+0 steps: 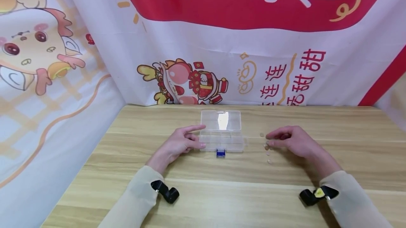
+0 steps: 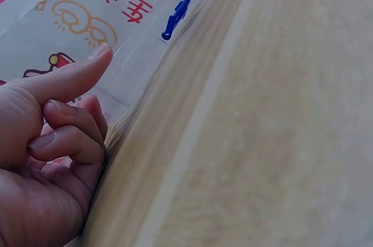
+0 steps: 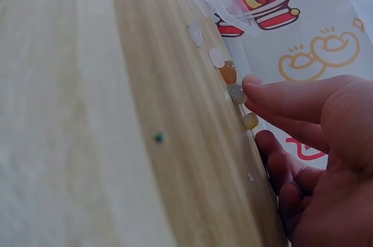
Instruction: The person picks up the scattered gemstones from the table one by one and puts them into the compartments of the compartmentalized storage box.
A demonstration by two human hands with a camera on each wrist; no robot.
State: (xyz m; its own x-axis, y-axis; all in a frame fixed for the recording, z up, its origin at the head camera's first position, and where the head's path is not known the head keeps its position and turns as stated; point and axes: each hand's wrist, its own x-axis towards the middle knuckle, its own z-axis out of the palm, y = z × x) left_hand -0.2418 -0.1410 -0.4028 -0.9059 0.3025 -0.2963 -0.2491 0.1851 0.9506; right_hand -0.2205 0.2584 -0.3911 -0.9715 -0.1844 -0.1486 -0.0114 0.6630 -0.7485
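Observation:
A clear plastic box point(image 1: 222, 145) lies on the table with its lid point(image 1: 210, 120) raised back and a blue latch point(image 1: 221, 153) at its front. My left hand point(image 1: 184, 141) is at the box's left side, thumb and index finger extended to its edge, the other fingers bent. Over a short row of small smooth stones is my right hand point(image 1: 295, 141), its thumb tip right at a grey stone point(image 3: 236, 94). Thumb and index finger stand apart. Beside the grey one sit an amber stone point(image 3: 228, 73), a yellow stone point(image 3: 250, 121) and a pinkish-white stone point(image 3: 216, 57).
The wooden table point(image 1: 206, 199) meets a printed cloth point(image 1: 190, 44) at the back. Nearer the box lies a whitish stone point(image 3: 195, 35). A tiny dark green speck point(image 3: 159, 137) shows on the wood. Each sleeve carries a black wrist camera point(image 1: 171, 194).

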